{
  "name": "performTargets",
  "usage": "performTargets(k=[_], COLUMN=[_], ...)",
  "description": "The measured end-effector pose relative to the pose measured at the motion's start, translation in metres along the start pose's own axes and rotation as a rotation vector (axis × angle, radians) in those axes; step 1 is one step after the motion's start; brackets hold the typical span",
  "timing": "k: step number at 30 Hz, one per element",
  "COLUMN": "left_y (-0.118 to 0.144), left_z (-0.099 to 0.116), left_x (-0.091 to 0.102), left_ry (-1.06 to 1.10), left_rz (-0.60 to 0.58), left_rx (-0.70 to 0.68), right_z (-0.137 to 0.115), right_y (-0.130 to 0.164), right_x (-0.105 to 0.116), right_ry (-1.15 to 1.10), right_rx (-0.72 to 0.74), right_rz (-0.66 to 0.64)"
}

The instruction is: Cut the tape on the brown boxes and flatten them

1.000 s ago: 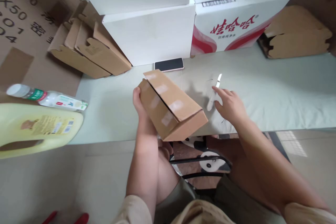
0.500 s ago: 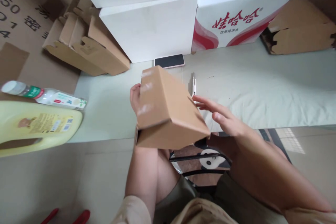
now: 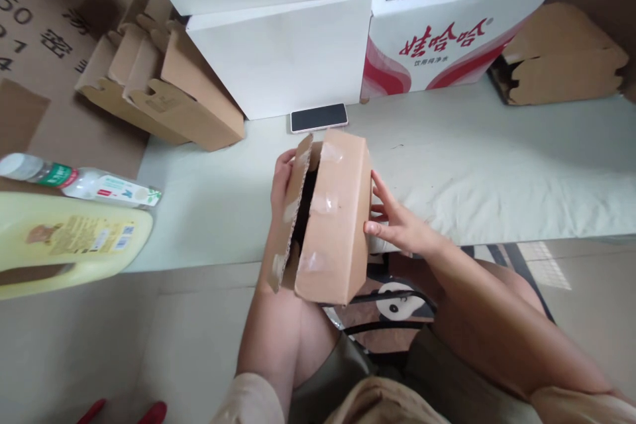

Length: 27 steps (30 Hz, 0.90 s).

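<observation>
A small brown cardboard box [image 3: 332, 212] is held up over the near edge of the covered surface. Its left flap [image 3: 294, 215] stands away from the body, leaving a dark gap, and strips of clear tape show on the flap and on the face beside it. My left hand [image 3: 281, 179] grips the box from the left behind the flap, most of its fingers hidden. Against the right side, my right hand [image 3: 397, 220] presses with its thumb and spread fingers, holding the box.
A phone [image 3: 318, 118] lies before stacked white cartons [image 3: 283, 53]. At left are folded brown boxes [image 3: 191, 99], a plastic bottle [image 3: 106, 185] and a yellow jug [image 3: 94, 232]. Another brown box [image 3: 564, 76] sits at the far right. A panda-patterned stool [image 3: 397, 301] is below.
The box has turned, bringing its taped face and gaping flap into view. My right hand has come into contact with its side. The white utility knife is now hidden.
</observation>
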<state>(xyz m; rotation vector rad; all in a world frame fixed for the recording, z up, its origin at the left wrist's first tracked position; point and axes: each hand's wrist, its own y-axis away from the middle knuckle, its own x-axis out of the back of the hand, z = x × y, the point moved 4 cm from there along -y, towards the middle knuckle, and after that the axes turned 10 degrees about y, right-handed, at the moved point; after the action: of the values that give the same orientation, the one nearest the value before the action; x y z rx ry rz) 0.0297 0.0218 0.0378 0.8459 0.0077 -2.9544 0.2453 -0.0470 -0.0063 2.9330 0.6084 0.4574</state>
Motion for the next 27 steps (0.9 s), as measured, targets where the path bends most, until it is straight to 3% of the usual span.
performTargets(k=[2, 5, 12, 18, 23, 27], left_y=[0.013, 0.024, -0.001, -0.017, -0.027, -0.025], left_z=[0.006, 0.011, 0.003, -0.012, -0.013, -0.011], left_x=[-0.01, -0.015, 0.01, 0.035, 0.053, 0.045], left_ry=[0.102, 0.035, -0.106, -0.197, -0.105, -0.055], left_rz=[-0.114, -0.221, -0.259, -0.143, 0.098, -0.003], left_rx=[0.033, 0.136, 0.248, 0.215, 0.152, 0.22], right_z=[0.003, 0.009, 0.018, 0.005, 0.006, 0.009], right_y=[-0.002, -0.004, -0.004, 0.001, 0.007, 0.008], right_x=[0.003, 0.009, 0.023, 0.031, 0.044, 0.044], right_ry=[-0.027, -0.006, 0.1, 0.173, 0.199, 0.156], right_rx=[0.007, 0.029, -0.079, -0.073, -0.106, -0.053], right_rz=[0.055, 0.135, 0.293, 0.399, 0.531, 0.444])
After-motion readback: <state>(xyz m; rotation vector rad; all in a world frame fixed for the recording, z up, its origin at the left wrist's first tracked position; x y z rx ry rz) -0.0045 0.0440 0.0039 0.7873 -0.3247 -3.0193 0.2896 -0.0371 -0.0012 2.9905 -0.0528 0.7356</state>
